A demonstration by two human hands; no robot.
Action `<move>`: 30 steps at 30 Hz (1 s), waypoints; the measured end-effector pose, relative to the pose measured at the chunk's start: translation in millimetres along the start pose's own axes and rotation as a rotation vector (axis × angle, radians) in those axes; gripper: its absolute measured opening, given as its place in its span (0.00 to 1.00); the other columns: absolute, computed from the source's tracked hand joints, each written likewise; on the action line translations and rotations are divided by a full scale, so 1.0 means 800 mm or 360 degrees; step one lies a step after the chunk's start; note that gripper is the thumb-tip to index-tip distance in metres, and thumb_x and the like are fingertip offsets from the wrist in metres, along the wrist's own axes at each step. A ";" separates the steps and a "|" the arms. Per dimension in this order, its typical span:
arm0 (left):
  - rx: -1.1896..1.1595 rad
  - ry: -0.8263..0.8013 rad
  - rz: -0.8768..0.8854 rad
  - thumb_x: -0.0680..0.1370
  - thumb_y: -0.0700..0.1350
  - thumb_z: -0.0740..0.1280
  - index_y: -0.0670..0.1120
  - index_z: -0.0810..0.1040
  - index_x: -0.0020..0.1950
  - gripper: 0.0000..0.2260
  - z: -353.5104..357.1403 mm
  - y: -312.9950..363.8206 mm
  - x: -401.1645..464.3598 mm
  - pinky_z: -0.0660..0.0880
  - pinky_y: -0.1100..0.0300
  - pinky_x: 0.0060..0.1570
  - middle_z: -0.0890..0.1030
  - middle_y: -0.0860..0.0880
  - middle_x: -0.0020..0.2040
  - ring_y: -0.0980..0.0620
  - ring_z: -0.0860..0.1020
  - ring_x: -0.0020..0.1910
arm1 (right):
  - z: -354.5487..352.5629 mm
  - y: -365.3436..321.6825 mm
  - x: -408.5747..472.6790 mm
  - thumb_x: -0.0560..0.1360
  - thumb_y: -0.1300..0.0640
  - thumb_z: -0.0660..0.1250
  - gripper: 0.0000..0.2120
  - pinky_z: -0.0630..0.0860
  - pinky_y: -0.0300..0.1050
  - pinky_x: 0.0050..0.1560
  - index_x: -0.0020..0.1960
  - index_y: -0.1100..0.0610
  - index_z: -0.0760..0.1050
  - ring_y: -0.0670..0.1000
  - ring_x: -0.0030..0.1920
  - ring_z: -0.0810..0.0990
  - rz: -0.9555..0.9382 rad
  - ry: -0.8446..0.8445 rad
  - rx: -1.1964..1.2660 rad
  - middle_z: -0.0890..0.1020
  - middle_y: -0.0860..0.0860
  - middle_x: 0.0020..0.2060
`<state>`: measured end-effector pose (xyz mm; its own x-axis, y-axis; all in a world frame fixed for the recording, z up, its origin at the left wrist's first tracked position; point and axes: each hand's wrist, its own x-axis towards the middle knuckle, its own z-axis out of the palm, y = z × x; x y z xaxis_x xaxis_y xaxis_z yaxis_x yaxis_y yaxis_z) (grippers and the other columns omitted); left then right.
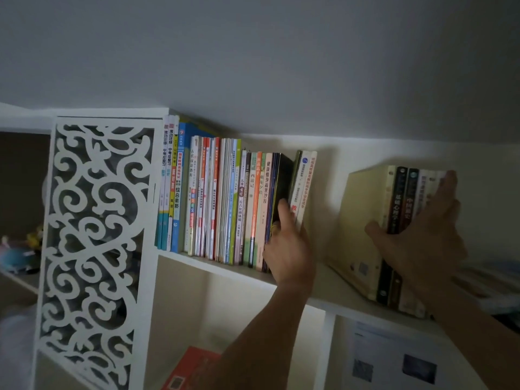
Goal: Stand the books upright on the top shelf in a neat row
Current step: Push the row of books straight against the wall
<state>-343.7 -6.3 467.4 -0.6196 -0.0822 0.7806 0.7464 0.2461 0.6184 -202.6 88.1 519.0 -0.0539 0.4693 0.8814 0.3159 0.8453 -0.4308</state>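
Reaching up to a white top shelf [213, 266] in dim light. Against the carved white fretwork panel [95, 237] at the shelf's left end, a tight upright row of books [219, 198], spines outward. At the far end of that row from the panel, two pale paperbacks [305, 187] tilted toward the row, a dark gap between them and a black-covered book [282, 178]. Left hand [289, 243] at that gap, forefinger extended up into it, remaining fingers curled at the paperbacks' lower spines; whether actually gripping them, cannot tell. Further from the panel, past a bare stretch of shelf, a second cluster of books [394, 220]: a thick cream volume, two dark spines and pale ones beside them, leaning slightly. Right hand [422, 229] spread over this cluster, thumb on the cream volume's spine, straight fingers laid across the pale spines. Below the shelf, a red book [191, 367] lying flat in a lower compartment.
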 end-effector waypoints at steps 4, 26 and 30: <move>0.0004 -0.0023 -0.0048 0.86 0.48 0.60 0.50 0.60 0.80 0.23 0.005 -0.003 0.001 0.81 0.52 0.45 0.84 0.45 0.57 0.46 0.85 0.49 | -0.013 0.012 0.002 0.65 0.47 0.80 0.61 0.76 0.64 0.54 0.83 0.51 0.40 0.70 0.62 0.75 0.0060 0.0056 0.0005 0.64 0.60 0.75; 0.0558 -0.0124 0.1060 0.87 0.52 0.47 0.41 0.50 0.85 0.28 -0.039 -0.038 0.064 0.54 0.46 0.82 0.50 0.41 0.85 0.45 0.49 0.85 | 0.097 -0.096 -0.031 0.64 0.39 0.78 0.58 0.72 0.49 0.39 0.82 0.50 0.47 0.58 0.54 0.76 -0.0087 -0.0008 -0.0021 0.69 0.55 0.61; 0.0598 -0.0144 0.1105 0.87 0.52 0.48 0.41 0.44 0.85 0.29 -0.022 -0.061 0.082 0.54 0.45 0.82 0.41 0.43 0.85 0.47 0.41 0.84 | 0.095 -0.094 -0.029 0.59 0.39 0.81 0.61 0.79 0.53 0.44 0.81 0.48 0.47 0.57 0.56 0.76 0.0015 0.0013 0.0046 0.67 0.54 0.64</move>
<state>-416.5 -41.0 489.8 -0.0724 0.2844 0.9560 0.8474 0.5230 -0.0914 -297.4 32.8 516.1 -0.0432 0.4755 0.8787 0.2891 0.8478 -0.4446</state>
